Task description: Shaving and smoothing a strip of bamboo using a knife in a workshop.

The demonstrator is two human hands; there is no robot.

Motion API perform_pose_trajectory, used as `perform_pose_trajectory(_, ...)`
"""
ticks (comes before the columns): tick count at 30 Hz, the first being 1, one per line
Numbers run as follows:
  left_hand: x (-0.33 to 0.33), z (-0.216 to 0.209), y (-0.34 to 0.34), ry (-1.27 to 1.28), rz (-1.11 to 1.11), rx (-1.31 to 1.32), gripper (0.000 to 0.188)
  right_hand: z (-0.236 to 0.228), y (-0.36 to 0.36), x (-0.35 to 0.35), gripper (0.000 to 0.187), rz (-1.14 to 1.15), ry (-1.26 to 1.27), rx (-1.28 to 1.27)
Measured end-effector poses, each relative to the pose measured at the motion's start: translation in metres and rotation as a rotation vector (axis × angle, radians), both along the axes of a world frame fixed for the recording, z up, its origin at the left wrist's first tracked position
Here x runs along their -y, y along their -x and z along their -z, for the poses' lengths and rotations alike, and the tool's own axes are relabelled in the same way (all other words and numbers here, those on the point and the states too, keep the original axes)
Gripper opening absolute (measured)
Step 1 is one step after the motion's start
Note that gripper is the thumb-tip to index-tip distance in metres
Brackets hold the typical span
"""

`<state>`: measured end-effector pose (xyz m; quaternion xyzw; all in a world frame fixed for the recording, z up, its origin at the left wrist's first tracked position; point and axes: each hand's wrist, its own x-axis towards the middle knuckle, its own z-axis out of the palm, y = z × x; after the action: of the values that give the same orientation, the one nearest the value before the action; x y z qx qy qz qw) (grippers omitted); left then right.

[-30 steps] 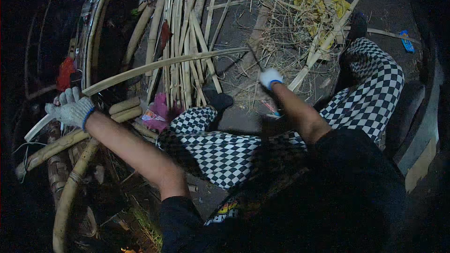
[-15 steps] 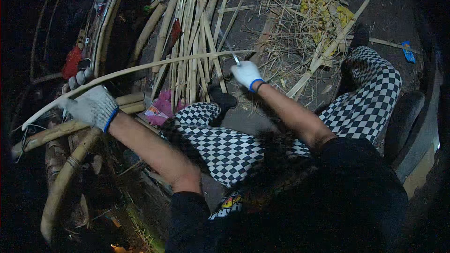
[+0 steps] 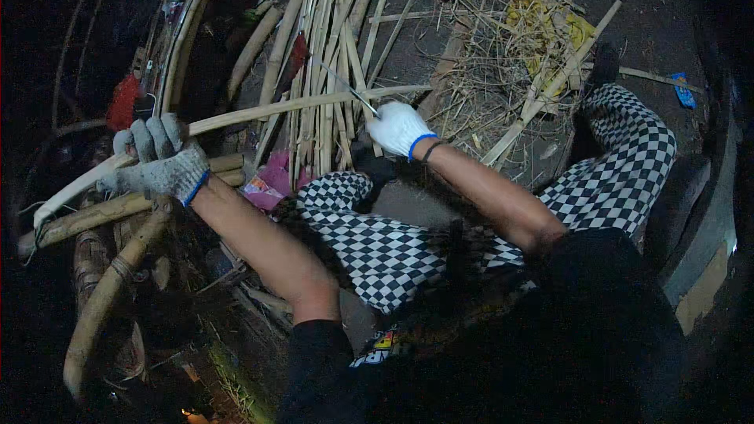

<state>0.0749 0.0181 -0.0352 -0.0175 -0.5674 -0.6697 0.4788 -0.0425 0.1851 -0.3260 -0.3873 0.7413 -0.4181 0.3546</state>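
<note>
A long, pale bamboo strip (image 3: 259,112) runs slightly upward from the far left toward the middle. My left hand (image 3: 171,166), in a grey-white knit glove with a blue cuff, has its fingers wrapped over the strip near its left end. My right hand (image 3: 399,130), in a similar whiter glove, grips a knife (image 3: 367,104). The thin blade points up and to the left, crossing the strip close to its right end. The knife's handle is hidden inside my right fist.
Split bamboo strips (image 3: 318,39) lie in a bundle ahead. Shavings (image 3: 491,71) are heaped at the right, around a yellow plastic bag (image 3: 581,30). Thick bamboo poles (image 3: 106,298) form a frame on the left. My legs in checkered trousers (image 3: 393,255) bend around the work area.
My right hand has moved left and slightly down, bringing the knife along the strip. My left hand has shifted slightly right and down, its fingers now more visibly curled over the strip.
</note>
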Motion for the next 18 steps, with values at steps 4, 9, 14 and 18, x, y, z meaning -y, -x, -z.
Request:
perform_pose_trajectory(4,-0.009,-0.005,0.001,-0.004,0.106,-0.040,0.060,-0.067,-0.013,-0.005,0.037,-0.029,0.200,-0.005)
perform_pose_trajectory(9,-0.012,-0.002,0.014,0.035,0.075,0.004,0.059,0.031,0.007,-0.011,0.037,0.108,0.142,0.048)
perform_pose_trajectory(14,0.002,0.000,-0.003,-0.023,0.217,-0.005,0.056,-0.040,-0.003,-0.006,0.036,0.000,0.062,0.118)
perform_pose_trajectory(18,-0.033,-0.014,0.015,0.034,0.009,-0.026,0.056,-0.096,-0.021,-0.019,0.035,0.002,0.432,-0.072)
